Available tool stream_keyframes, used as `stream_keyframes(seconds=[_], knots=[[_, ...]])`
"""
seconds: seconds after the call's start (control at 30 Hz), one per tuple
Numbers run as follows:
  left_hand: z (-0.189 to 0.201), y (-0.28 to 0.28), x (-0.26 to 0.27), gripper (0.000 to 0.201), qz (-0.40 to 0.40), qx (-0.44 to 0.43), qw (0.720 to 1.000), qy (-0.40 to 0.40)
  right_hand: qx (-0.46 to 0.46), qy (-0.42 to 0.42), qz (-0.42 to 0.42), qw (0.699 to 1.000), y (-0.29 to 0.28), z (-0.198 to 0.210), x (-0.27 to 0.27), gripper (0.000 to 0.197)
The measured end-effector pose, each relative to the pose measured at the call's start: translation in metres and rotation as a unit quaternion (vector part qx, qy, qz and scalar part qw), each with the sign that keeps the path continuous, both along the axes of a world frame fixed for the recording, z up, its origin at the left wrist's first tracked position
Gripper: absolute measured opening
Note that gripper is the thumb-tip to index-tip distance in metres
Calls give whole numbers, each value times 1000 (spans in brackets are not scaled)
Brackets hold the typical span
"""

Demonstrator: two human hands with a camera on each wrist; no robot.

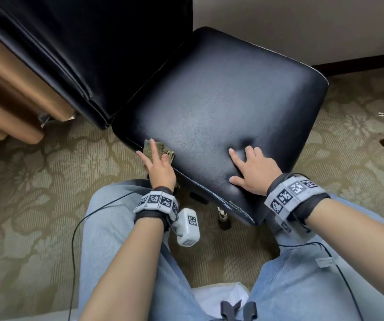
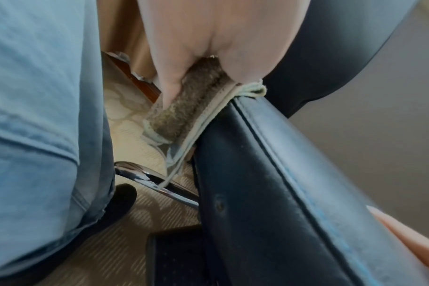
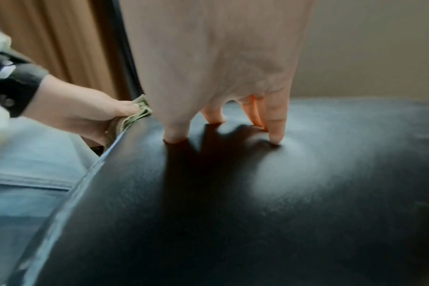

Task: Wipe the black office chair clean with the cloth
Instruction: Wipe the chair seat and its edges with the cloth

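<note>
From the head cam, the black office chair [image 1: 221,105] sits right in front of the person's knees on the patterned carpet [image 1: 35,193], and the left hand [image 1: 159,166] has the folded green cloth [image 1: 157,150] pinned on the seat's near-left corner, with the right hand [image 1: 254,172] spread flat, pressing a dent into the cushion. Left wrist cam is closer: the cloth [image 2: 184,108] is gripped between thumb and fingers [image 2: 169,77] and wrapped over the stitched seat edge [image 2: 277,154], loose threads dangling. Right wrist cam shows fingertips [image 3: 276,135] digging into the leather, holding nothing, just bracing. If it were me, I'd keep that brace firm so the seat doesn't swivel, then drag the cloth along the seam in one long overlapping pass, since grime probably hides in the stitching.
</note>
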State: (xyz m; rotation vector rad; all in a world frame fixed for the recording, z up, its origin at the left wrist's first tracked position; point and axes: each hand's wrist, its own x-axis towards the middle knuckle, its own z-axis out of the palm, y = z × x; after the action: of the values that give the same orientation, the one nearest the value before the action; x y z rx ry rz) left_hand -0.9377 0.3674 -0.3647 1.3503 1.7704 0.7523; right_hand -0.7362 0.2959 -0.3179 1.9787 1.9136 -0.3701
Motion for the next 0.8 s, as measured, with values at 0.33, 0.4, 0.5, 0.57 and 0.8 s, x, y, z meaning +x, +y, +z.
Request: stream_keyframes(seconds=[0.33,0.4,0.5,0.57,0.8], knots=[[-9,-35,19,56,-24,-5,1000,13,-1,-21,-2,1000,8,-8,-27,78],[-10,-58,27,58,-42,-5,999,7,4,-17,-4,1000,8,-7,-29,78],[-12,-78,32,61,-63,-8,998,-17,20,-8,-4,1000,5,-9,-27,77],[-12,-75,29,61,-67,-9,997,-26,19,5,-5,1000,1,-7,-21,75],[-3,-20,-1,59,-11,-8,999,-30,81,66,34,994,8,0,10,55]])
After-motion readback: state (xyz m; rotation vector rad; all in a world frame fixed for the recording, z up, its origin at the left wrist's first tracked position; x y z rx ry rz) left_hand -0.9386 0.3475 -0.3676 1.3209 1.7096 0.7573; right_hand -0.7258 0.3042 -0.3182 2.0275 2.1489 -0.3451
